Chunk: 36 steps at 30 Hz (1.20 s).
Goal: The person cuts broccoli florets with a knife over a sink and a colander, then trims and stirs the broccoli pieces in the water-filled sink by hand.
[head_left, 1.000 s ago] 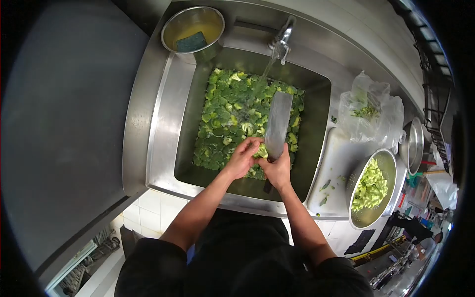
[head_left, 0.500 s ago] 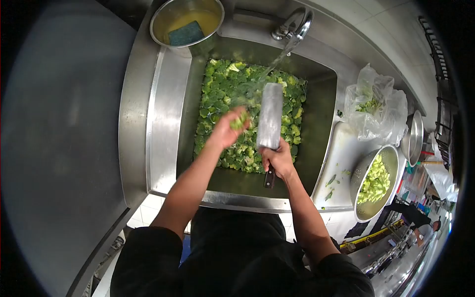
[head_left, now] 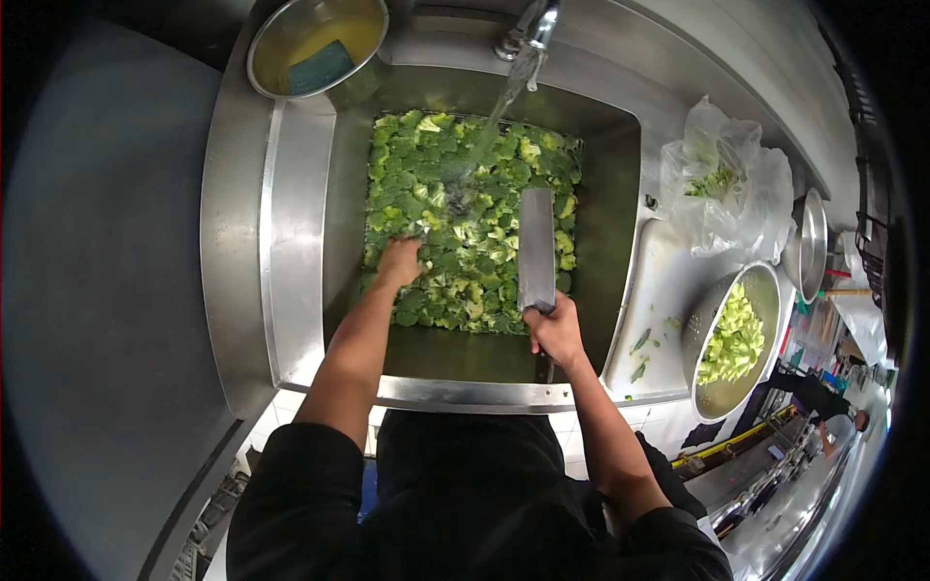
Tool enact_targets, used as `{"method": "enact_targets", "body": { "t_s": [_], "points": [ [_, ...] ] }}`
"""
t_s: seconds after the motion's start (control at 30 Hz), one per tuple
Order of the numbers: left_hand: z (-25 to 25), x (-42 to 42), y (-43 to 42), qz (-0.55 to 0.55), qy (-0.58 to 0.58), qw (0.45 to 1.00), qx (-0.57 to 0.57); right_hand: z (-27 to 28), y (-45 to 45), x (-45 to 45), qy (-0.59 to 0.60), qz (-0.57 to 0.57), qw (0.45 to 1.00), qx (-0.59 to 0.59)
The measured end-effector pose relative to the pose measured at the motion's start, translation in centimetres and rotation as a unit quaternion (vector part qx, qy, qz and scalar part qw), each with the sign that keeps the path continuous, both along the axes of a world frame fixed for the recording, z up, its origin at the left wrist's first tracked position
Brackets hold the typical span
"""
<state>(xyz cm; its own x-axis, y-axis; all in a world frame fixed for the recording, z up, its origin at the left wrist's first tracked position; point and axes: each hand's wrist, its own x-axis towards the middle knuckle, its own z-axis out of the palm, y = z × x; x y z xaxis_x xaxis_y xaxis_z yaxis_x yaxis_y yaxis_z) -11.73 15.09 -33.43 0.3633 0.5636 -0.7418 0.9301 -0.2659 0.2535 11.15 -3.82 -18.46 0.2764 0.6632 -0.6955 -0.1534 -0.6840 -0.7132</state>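
Green broccoli florets [head_left: 465, 281] float in water in a steel sink [head_left: 605, 194]. My left hand [head_left: 400, 259] reaches down onto the florets at the left side; its fingertips are partly hidden, and whether it holds a piece cannot be made out. My right hand [head_left: 555, 331] is closed around the handle of a broad cleaver [head_left: 536, 247], whose blade points away from me above the florets on the right. Water runs from the faucet [head_left: 533, 39] into the sink.
A steel bowl [head_left: 376, 27] with yellowish liquid and a green sponge [head_left: 321, 68] stands back left. Right of the sink are a white cutting board [head_left: 635, 358], a plastic bag [head_left: 712, 228], a colander [head_left: 697, 329] of pale green pieces and another bowl. A person [head_left: 835, 426] is far right.
My left hand has left the cleaver's side, with a floret in it earlier, and moved left and down to the florets. My right hand still grips the cleaver. The view has shifted.
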Motion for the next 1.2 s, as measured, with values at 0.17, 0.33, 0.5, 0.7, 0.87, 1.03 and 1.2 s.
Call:
{"method": "enact_targets", "body": {
  "t_s": [0.17,0.33,0.5,0.7,0.87,1.03,1.2],
  "points": [
    [5.0,-0.8,0.8,0.384,-0.264,0.868,-0.172,0.6,-0.5,0.0,-0.065,0.057,0.996,0.006],
    [12.8,1.8,-3.5,0.467,-0.546,0.623,-0.311,4.0,0.6,-2.3,-0.248,0.111,0.950,0.154],
    [16.4,4.6,-6.7,0.354,-0.603,0.671,-0.249,8.9,2.9,-3.4,-0.304,0.105,0.908,0.266],
    [20.9,6.4,-7.3,0.280,-0.616,0.704,-0.217,10.0,2.7,-2.5,-0.354,0.168,0.878,0.274],
    [21.4,6.9,-8.6,0.280,-0.580,0.720,-0.258,7.9,2.9,-2.5,-0.313,0.158,0.920,0.173],
    [16.1,6.6,-9.4,0.384,-0.581,0.640,-0.324,6.3,2.8,-2.1,-0.239,0.132,0.948,0.167],
    [12.1,5.4,-3.6,0.597,-0.448,0.597,-0.293,4.5,1.8,-1.0,-0.197,0.066,0.965,0.162]
  ]
}}
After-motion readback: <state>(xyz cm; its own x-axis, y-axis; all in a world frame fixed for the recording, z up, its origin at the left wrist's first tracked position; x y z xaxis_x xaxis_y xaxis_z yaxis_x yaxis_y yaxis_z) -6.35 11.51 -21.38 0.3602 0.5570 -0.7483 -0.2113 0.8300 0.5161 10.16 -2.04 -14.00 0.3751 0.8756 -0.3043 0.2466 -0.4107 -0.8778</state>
